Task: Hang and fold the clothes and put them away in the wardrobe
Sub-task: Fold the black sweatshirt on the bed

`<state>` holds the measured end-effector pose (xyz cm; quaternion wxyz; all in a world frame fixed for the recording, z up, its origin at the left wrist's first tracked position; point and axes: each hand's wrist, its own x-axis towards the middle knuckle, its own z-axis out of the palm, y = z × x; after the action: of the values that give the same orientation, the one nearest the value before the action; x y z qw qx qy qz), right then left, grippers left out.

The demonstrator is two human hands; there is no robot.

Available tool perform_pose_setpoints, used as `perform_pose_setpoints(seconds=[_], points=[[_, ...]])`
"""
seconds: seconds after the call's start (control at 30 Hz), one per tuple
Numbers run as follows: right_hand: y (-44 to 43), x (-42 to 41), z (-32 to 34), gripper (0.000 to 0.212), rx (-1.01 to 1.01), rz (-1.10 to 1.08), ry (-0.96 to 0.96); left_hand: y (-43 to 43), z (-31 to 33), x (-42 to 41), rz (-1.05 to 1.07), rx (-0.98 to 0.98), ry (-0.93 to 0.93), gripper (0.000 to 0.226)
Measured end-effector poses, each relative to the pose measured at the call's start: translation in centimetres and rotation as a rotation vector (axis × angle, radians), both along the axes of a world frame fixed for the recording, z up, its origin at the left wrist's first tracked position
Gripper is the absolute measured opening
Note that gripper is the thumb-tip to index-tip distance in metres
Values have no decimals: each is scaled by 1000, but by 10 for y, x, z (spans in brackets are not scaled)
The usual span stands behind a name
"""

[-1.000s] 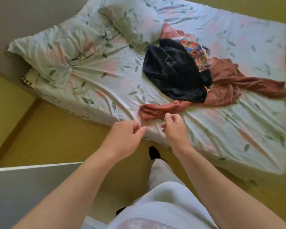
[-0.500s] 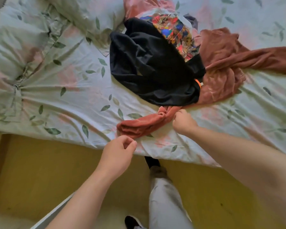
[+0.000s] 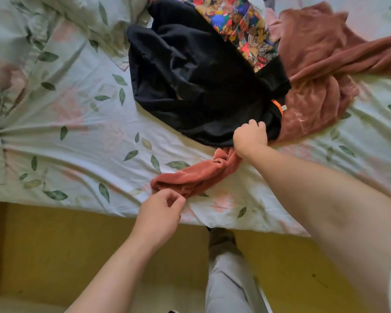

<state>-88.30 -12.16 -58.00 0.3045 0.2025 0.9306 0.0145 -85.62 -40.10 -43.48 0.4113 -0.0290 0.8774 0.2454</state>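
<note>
Right hand: we see the right hand [image 3: 250,136] stretched out over the bed, its fingers [image 3: 257,125] curled down into the near edge of the black garment [image 3: 190,75] and bunching the cloth in a grip; the wrist crosses above the rust sleeve [image 3: 196,177]
Left hand: the left hand [image 3: 160,213] is at the bed's near edge, fingers loosely curled and thumb close to the forefinger, right at the cuff end of the rust sleeve; we cannot tell whether it pinches the cloth or only touches it
Black garment: crumpled in the middle of the pile, lying over part of the rust garment [image 3: 314,64] and part of the patterned garment [image 3: 242,26]; we spot a small orange tag [image 3: 277,107] at its right edge, near the right hand
Rust garment: velvety and heaped on the right of the pile, one sleeve running off to the right, the other reaching out from under the black garment toward the left hand
Patterned garment: bright, many-coloured print, showing at the far side between the black and the rust cloth
Bed: all the clothes lie on a pale sheet [image 3: 77,123] printed with green leaves and pink blotches, wrinkled and gathered at the left
Floor: we see a yellow floor [image 3: 54,256] below the bed, and one leg in light grey trousers [image 3: 228,279] standing against the bed's edge
</note>
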Motion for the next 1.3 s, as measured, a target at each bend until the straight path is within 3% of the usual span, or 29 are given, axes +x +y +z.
perform_pose_setpoints(seconds=[0.1, 0.23, 0.33, 0.5, 0.57, 0.67, 0.73, 0.77, 0.87, 0.97, 1.07, 1.13, 1.2, 1.23, 1.3], points=[[1, -3, 26, 11, -68, -65, 89, 6, 15, -5, -32, 18, -9, 18], [-6, 3, 70, 30, -271, -195, 194, 6, 44, -17, -38, 49, 30, 17], [-26, 3, 116, 13, -421, -298, 203, -3, 69, -23, -60, 48, 67, 16], [-90, -7, 208, 28, -732, -267, 322, -30, 109, -34, -181, 67, 171, 8], [-121, -11, 246, 27, -796, -202, 389, -44, 124, -39, -250, 86, 266, 28], [-167, -10, 302, 24, -880, -144, 508, -66, 146, -53, -288, 178, 526, 77], [-193, -5, 335, 24, -924, -118, 599, -83, 162, -67, -315, 269, 658, 91], [-205, -2, 349, 24, -936, -115, 637, -92, 169, -75, -359, 310, 671, 85], [-242, 7, 374, 23, -943, -165, 713, -119, 195, -101, -445, 274, 649, 34], [-264, 13, 383, 11, -1021, -377, 846, -143, 216, -125, -425, 306, 647, 34], [-267, 18, 383, 45, -1069, -392, 722, -160, 233, -149, -382, 406, 704, 41], [-272, 22, 381, 74, -968, -241, 596, -168, 246, -163, -360, 476, 748, 38], [-278, 22, 378, 89, -807, -140, 516, -174, 263, -172, -324, 542, 761, 24], [-282, 20, 377, 87, -711, -95, 508, -176, 273, -175, -298, 563, 772, 19], [-287, 12, 377, 56, -546, -19, 537, -183, 291, -180, -239, 614, 790, 16]])
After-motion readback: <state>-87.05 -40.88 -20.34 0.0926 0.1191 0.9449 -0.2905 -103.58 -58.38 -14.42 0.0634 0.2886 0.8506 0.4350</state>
